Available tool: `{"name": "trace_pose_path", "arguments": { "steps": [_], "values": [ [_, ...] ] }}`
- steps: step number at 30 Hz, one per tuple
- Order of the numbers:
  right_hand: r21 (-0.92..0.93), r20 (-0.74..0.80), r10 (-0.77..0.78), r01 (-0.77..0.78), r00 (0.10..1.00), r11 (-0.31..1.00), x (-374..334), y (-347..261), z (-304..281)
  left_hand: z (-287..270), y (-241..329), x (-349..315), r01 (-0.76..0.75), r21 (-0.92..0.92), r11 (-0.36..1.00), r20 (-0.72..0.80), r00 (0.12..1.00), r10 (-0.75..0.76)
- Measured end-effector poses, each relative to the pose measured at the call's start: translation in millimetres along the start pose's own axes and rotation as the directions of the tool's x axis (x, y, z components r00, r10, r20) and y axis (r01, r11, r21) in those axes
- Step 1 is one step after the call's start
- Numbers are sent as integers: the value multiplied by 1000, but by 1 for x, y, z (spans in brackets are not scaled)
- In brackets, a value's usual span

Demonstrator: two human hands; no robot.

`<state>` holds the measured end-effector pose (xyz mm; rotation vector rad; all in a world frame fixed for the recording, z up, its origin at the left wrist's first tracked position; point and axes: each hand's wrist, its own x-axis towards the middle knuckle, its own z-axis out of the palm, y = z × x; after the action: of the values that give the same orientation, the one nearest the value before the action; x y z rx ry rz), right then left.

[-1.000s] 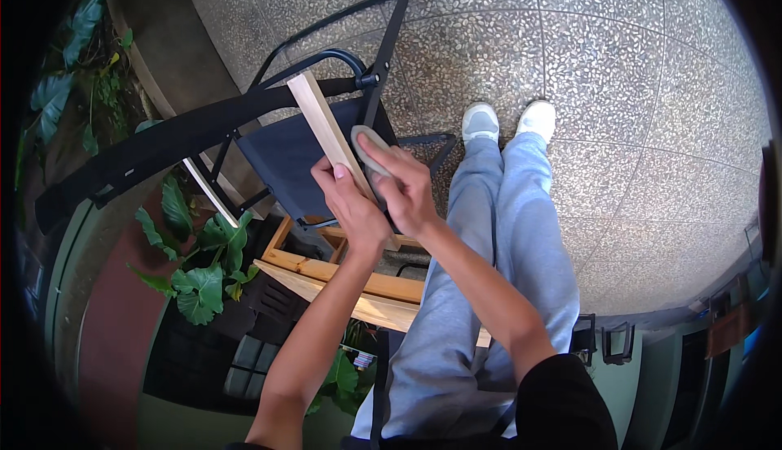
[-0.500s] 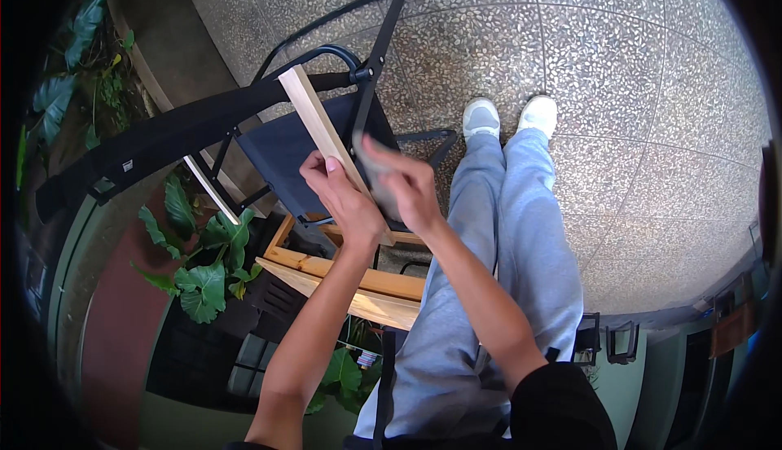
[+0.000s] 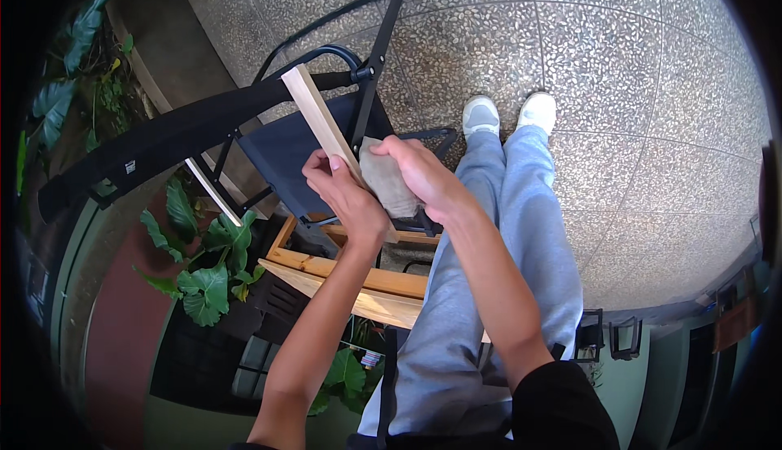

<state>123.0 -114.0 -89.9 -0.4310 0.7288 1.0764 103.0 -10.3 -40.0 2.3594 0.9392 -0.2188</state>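
Observation:
A pale, narrow wooden strip point(image 3: 316, 114) slants over a black folding chair point(image 3: 281, 153), its upper end by the chair's dark bar. My left hand point(image 3: 352, 201) is closed around the strip's lower part, the thumb along its face. In my right hand point(image 3: 425, 175) is a worn grey-beige sheet that looks like sandpaper point(image 3: 384, 181), pinched under the thumb. The sheet lies against the strip's right side, just beside my left hand. My left hand covers part of the strip, and my right fingers are partly hidden behind the sheet.
Below the chair stands a light wooden frame point(image 3: 358, 280) with an open middle. Speckled floor tiles point(image 3: 611, 83) spread out at the right, under my shoes point(image 3: 538, 113). Leafy plants point(image 3: 204, 287) grow at the left, and dark stools point(image 3: 623, 340) stand at the lower right.
My right hand, blurred before, now shows clearly, slightly lower and to the right, with the sheet's face turned into view. My left hand keeps hold of the strip, nearly unmoved.

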Motion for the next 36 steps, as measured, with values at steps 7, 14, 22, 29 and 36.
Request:
{"name": "trace_pose_path", "arguments": {
  "steps": [7,14,22,29,36],
  "values": [
    [421,-168,110,-29,980,907,60,-15,-10,2,0,1,-17,-26,1000,-3,1000,17],
    [136,-290,-73,116,954,984,76,-28,-15,0,-5,2,-6,-9,1000,24,1000,6],
    [91,-344,-112,152,932,984,85,-43,-16,-1,-2,2,-1,-9,1000,17,1000,1],
    [159,-432,-195,287,881,945,127,-75,-42,6,0,-1,-12,-12,1000,54,998,12],
    [180,-307,-76,136,949,974,85,-55,-24,0,-4,2,5,-17,1000,48,999,-4]
  ]
}}
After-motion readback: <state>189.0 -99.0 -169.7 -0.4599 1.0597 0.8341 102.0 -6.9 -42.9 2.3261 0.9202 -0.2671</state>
